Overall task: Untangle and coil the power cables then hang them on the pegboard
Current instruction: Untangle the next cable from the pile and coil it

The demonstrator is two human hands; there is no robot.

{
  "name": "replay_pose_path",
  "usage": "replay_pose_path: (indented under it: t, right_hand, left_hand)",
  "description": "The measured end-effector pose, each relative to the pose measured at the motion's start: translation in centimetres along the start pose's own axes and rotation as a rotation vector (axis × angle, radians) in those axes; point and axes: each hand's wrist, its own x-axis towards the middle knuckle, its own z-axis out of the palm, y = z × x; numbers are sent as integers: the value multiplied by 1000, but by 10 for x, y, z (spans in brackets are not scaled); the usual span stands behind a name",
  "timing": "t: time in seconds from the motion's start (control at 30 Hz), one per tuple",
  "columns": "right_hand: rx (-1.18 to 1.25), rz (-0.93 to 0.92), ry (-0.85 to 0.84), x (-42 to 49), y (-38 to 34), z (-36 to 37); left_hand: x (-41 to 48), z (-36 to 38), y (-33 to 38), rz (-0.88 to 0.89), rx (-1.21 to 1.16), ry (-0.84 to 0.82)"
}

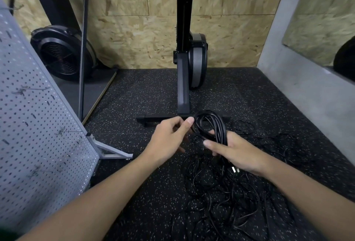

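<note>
Nearest, a loose tangle of black power cables [221,192] sprawls on the speckled floor. Above it the right hand [236,152] grips a part-wound coil [209,125], with a plug [235,169] dangling under the palm. The left hand [169,137], fingers curled, seems to pinch the coil's edge, though blur hides the strand. It would be best to keep the loops even and feed slack without twisting. The pegboard [38,116] stands to the left, well apart.
</note>
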Motion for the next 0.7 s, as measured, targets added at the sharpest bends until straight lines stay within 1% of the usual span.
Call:
replay_pose_path:
  t: [0.1, 0.2, 0.3, 0.4, 0.53, 0.63, 0.7]
  right_hand:
    - [84, -37, 81, 1, 1, -1]
    - [290, -54, 117, 1, -4, 1]
    - [504, -29, 139, 0, -7, 0]
    - [668, 14, 127, 1, -10, 1]
    - [786, -2, 139, 1, -12, -2]
    - [839, -17, 132, 1, -14, -4]
    - [800, -11, 201, 4, -11, -6]
  left_hand:
    - [-1, 6, -10, -60, -65, -198]
    - [-1, 10, -24, -96, 95, -403]
    - [-1, 18, -35, -17, 253, -554]
    - [-3, 31, -37, 29, 301, -631]
    - [-6, 42, -35, 39, 284, -716]
    - [-7, 45, -36, 69, 285, -711]
    - [-6, 46, -38, 51, 311, -696]
